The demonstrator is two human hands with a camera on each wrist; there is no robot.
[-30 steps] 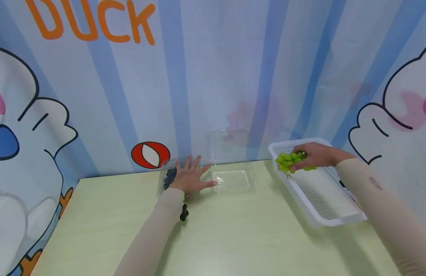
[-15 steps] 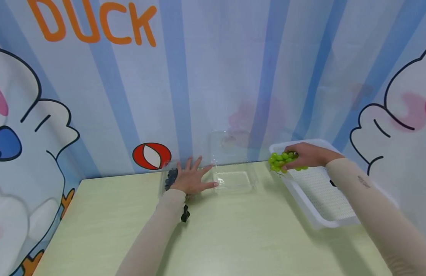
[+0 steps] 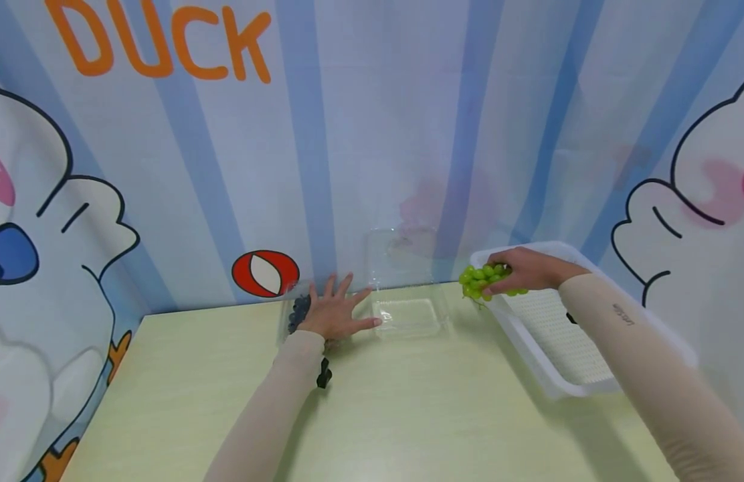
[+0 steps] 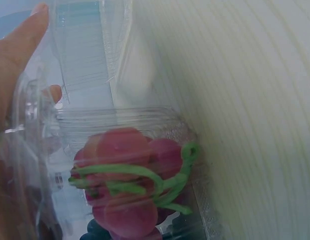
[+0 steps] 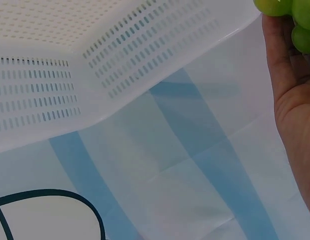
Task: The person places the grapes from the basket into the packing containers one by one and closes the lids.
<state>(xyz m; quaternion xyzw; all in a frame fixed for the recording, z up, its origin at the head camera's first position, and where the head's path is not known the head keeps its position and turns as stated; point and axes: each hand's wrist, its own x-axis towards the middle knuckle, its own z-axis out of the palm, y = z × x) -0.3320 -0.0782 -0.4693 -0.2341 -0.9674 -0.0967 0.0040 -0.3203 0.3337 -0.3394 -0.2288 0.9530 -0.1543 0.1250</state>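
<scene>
My left hand [image 3: 332,316] lies with fingers spread straight on top of a clear plastic box at the table's back edge. Through the box's side, the left wrist view shows red grapes [image 4: 124,200] with a green stem [image 4: 170,182], and dark grapes [image 4: 97,231] below them. In the head view the dark grapes [image 3: 298,312] show left of the hand. My right hand [image 3: 525,268] grips a bunch of green grapes [image 3: 483,280] over the left rim of a white basket [image 3: 531,348]. Only a few green grapes [image 5: 275,5] enter the right wrist view.
Right beside the left hand, a second clear box [image 3: 408,318] stands with its lid [image 3: 402,254] raised against the curtain [image 3: 384,134]. The pale wooden table [image 3: 408,415] ends at this curtain. The slotted basket wall [image 5: 39,95] rises below the right hand.
My right hand has carried the green grapes left, from inside the basket to its left rim. The left hand stays in place on its box.
</scene>
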